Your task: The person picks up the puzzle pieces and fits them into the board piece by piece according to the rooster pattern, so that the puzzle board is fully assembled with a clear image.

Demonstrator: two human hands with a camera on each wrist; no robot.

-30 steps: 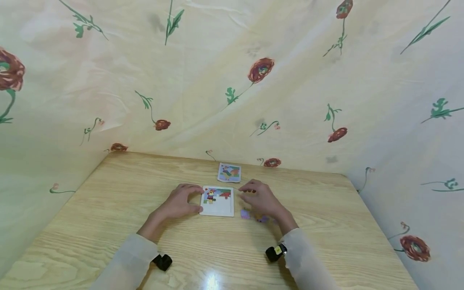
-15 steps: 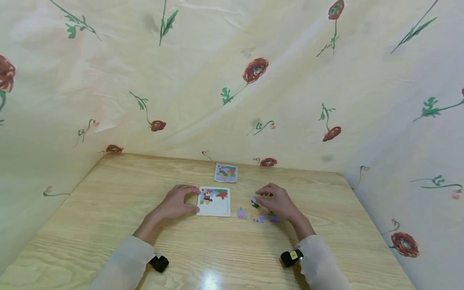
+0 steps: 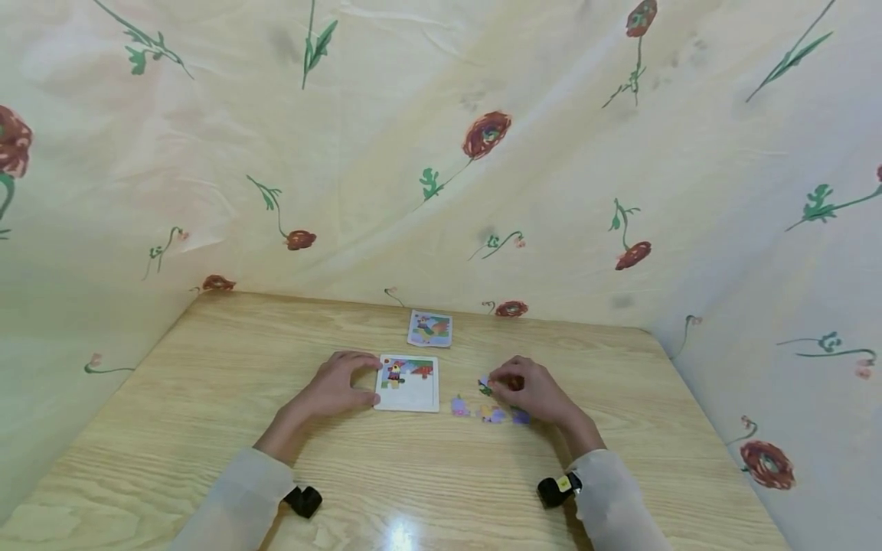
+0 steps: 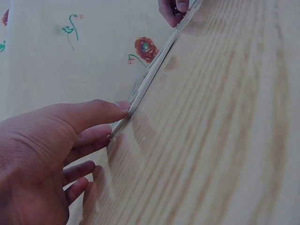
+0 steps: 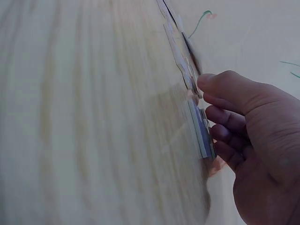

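Observation:
My left hand (image 3: 338, 386) holds the left edge of a white-framed jigsaw puzzle board (image 3: 412, 396), thumb at the lower corner and a finger near the upper one. Joined pieces with a colourful bird picture fill the board's top and left; the lower right is bare white. Right of the board, my right hand (image 3: 532, 390) pinches a small jigsaw piece (image 3: 485, 386), lilac and green, with thumb and index finger. A red patch shows among these fingers; what it belongs to is unclear. In the right wrist view, the thumb (image 5: 213, 83) touches a thin dark piece's edge.
Loose lilac and yellow jigsaw pieces (image 3: 491, 414) lie just in front of the right hand. Behind the board lies a picture card (image 3: 430, 328) with a similar bird. Flower-printed cloth (image 3: 441, 191) walls the wooden table (image 3: 413, 474) at the back and sides.
My right hand has moved right, away from the board's right edge, and its fingers have closed on the lilac and green piece. My left hand stays at the board.

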